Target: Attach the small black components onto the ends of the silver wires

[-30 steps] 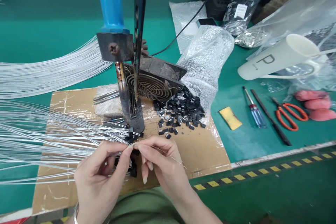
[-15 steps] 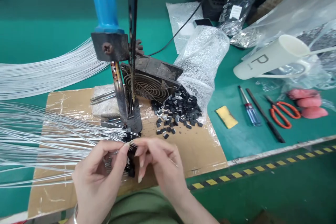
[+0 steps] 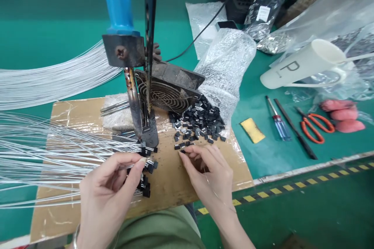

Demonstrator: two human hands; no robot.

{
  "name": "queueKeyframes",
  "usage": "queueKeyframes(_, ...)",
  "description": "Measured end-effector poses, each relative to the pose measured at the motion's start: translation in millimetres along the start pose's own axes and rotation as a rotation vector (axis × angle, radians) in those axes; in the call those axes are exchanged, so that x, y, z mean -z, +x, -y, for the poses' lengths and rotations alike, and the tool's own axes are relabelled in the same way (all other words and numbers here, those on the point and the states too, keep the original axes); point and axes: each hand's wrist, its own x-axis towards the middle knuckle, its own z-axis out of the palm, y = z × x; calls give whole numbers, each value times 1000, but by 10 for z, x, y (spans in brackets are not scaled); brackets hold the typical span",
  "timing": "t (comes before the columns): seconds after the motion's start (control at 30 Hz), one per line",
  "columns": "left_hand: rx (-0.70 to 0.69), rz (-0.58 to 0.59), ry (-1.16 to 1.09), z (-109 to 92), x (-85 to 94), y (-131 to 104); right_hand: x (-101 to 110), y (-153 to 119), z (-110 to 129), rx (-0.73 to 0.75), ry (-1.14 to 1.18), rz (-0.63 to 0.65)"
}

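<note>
Thumb and forefinger of my left hand [image 3: 112, 190] are pinched together at the ends of the white wires [image 3: 70, 155]; what lies between the fingertips is too small to make out. Black connectors [image 3: 145, 186] on wire ends show just right of that hand. My right hand [image 3: 209, 173] has its thumb and forefinger closed on a small black connector [image 3: 183, 151] at the lower edge of the connector pile [image 3: 201, 120]. Above my left hand, the tip of a blue-handled soldering iron [image 3: 118, 11] points down in its clamp.
A dusty fan [image 3: 166, 93] stands behind the cardboard [image 3: 166, 190]. To the right are a yellow sponge [image 3: 252, 130], a screwdriver [image 3: 279, 122], a dark rod [image 3: 295, 128], orange-handled scissors [image 3: 317, 126] and a white mug [image 3: 304, 64]. Bubble wrap [image 3: 226, 66] lies beside the pile.
My right hand has moved right, away from my left hand, to the edge of the connector pile, and has closed on a connector. My left hand has stayed nearly in place.
</note>
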Motion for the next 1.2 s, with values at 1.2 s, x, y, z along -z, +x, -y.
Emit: queueKeyframes(1.2,59,168,-120,-129,148,66,-240,132,642,-622,1074,283)
